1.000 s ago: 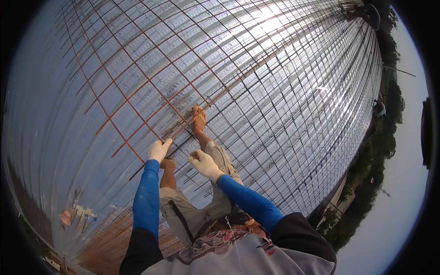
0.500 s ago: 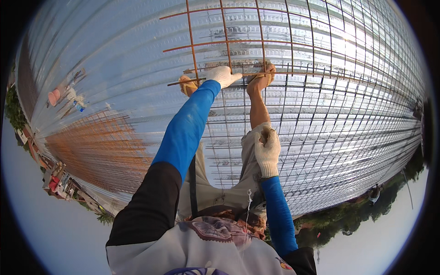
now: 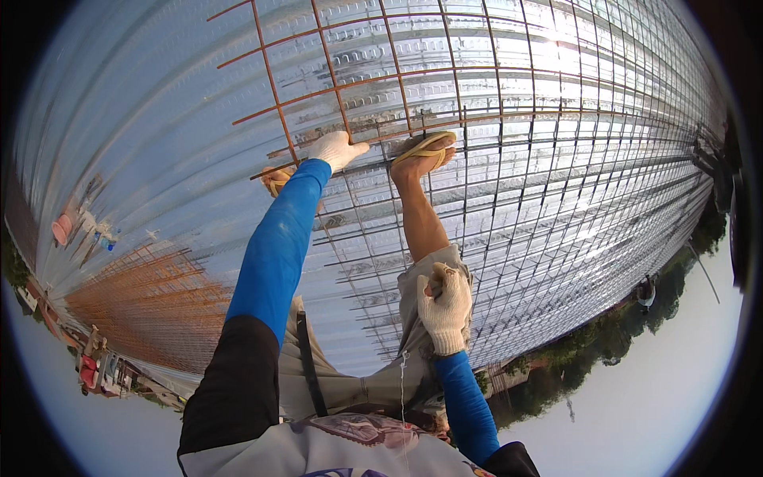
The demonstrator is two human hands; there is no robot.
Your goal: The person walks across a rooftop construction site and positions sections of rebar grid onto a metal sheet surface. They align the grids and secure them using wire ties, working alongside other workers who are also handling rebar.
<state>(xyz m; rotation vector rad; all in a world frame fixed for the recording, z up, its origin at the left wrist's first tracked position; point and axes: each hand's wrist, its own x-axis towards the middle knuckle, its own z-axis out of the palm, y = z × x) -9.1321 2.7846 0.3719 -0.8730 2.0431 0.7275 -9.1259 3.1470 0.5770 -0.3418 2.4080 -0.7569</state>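
Observation:
My left hand [image 3: 337, 151], in a whitish knit glove, is closed at a rusty reinforcing bar [image 3: 327, 84], where the bar meets a crosswise one. Its thumb points right; the other fingers are mostly hidden beneath. My right hand [image 3: 445, 308], gloved alike, is curled in front of my right knee, palm side partly up. Whatever lies inside its fingers, if anything, is too dark to make out. Beyond the left hand stretches the rebar grid [image 3: 454, 70]. My sandalled right foot [image 3: 424, 153] stands beside the left hand, and my left foot [image 3: 276, 181] is partly behind that arm.
Ribbed metal decking [image 3: 159, 119] lies beneath the bars. A stack of rusty bars [image 3: 151, 306] is at the left, with a pink container [image 3: 62, 229] and small items beyond it. A person [image 3: 647, 291] appears near the right edge, before trees [image 3: 588, 362].
The view has turned, so the grid and both my hands sit further left and lower. The left hand stays at the same bar; the right remains curled by the knee.

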